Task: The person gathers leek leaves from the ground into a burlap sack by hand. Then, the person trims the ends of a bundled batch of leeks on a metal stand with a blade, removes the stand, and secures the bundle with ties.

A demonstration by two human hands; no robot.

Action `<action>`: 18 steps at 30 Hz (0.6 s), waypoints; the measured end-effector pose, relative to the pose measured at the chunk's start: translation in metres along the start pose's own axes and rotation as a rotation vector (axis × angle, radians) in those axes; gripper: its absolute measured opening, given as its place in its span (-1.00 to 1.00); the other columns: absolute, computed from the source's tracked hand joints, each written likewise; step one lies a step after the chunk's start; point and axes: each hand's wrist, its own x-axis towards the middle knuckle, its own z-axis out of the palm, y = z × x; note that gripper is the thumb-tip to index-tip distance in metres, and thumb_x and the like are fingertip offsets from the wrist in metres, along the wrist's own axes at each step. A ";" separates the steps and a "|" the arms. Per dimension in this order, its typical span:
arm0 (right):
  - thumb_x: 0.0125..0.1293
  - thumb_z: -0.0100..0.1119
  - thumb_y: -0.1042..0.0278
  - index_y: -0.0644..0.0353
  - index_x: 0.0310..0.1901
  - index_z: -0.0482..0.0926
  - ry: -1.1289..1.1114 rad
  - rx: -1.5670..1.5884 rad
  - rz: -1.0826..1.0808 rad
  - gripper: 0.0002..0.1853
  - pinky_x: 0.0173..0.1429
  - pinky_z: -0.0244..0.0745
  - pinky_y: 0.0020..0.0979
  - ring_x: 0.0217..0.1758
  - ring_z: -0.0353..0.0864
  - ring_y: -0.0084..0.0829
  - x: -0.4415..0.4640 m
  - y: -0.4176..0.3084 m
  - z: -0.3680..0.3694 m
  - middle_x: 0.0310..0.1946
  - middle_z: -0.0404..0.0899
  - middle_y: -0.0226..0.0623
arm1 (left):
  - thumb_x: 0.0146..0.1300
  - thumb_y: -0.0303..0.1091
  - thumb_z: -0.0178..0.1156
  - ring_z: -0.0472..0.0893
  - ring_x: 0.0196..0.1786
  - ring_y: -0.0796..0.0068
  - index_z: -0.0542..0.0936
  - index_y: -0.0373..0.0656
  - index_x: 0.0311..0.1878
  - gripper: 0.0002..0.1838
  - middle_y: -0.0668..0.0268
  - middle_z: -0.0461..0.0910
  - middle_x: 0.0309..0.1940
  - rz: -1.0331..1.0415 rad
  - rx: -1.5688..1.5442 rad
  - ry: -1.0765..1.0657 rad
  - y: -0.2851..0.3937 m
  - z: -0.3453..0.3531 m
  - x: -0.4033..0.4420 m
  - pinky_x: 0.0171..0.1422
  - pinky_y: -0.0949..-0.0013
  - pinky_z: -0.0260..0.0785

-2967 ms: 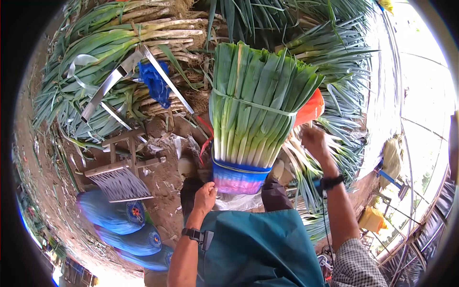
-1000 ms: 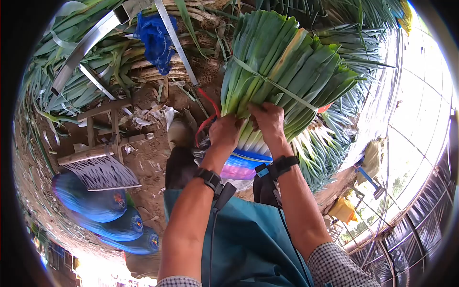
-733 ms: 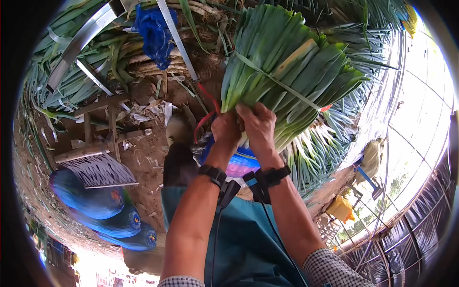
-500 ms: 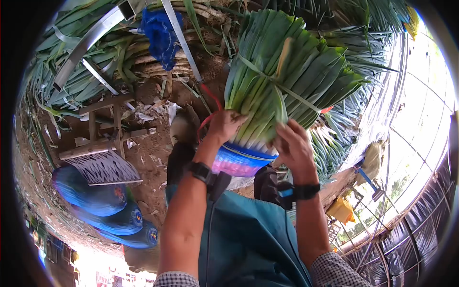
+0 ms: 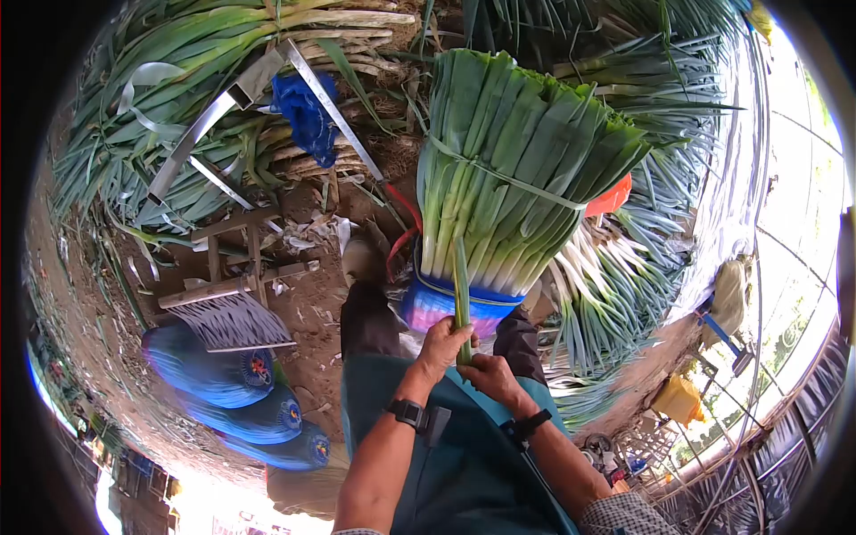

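A large bundle of green leeks (image 5: 517, 152) stands upright, tied round with a pale green band (image 5: 508, 178). Its white lower ends sit in a blue and pink wrapping (image 5: 437, 306). In front of the wrapping, a single long leaf (image 5: 461, 285) is pinched between the fingers of my left hand (image 5: 441, 346). Just to the right and slightly lower, my right hand (image 5: 493, 374) is closed on the lower part of the same leaf. Both hands are over the teal apron (image 5: 428, 481), below the bundle.
Loose leeks lie at the upper left (image 5: 178, 98) and right (image 5: 606, 285). A metal frame (image 5: 209, 120) with blue netting (image 5: 306, 120) stands at the left, near a small wooden stool (image 5: 227, 316). Blue rolls (image 5: 209, 366) lie below it. An orange object (image 5: 611, 196) is behind the bundle.
Both hands have moved down from the bundle's stems towards the apron and now hold one leaf, drawn down in front of the wrapping. The leeks and surroundings appear shifted as the view moved.
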 end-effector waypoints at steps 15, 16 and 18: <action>0.20 0.25 0.32 0.29 -0.14 0.68 0.210 -0.192 -0.170 -0.75 -0.25 0.53 -0.34 -0.42 0.66 -0.39 -0.017 -0.056 -0.061 -0.51 0.64 -0.11 | 0.38 -0.06 0.21 0.58 -0.47 0.62 0.61 -0.17 -0.29 -0.67 0.37 0.61 -0.51 0.376 0.063 0.514 0.119 -0.059 -0.121 -0.33 0.51 0.48; 0.22 0.22 0.31 0.30 -0.18 0.68 0.226 -0.170 -0.240 -0.76 -0.27 0.52 -0.35 -0.42 0.65 -0.42 -0.016 -0.052 -0.060 -0.49 0.66 -0.12 | 0.37 -0.05 0.22 0.58 -0.50 0.61 0.60 -0.16 -0.31 -0.66 0.37 0.58 -0.54 0.392 0.020 0.519 0.123 -0.071 -0.123 -0.36 0.50 0.48; 0.23 0.19 0.31 0.31 -0.22 0.68 0.236 -0.214 -0.239 -0.77 -0.29 0.51 -0.36 -0.43 0.64 -0.44 -0.015 -0.029 -0.062 -0.50 0.66 -0.16 | 0.35 -0.06 0.24 0.58 -0.51 0.59 0.59 -0.19 -0.30 -0.65 0.36 0.58 -0.53 0.362 -0.033 0.528 0.126 -0.086 -0.130 -0.39 0.50 0.49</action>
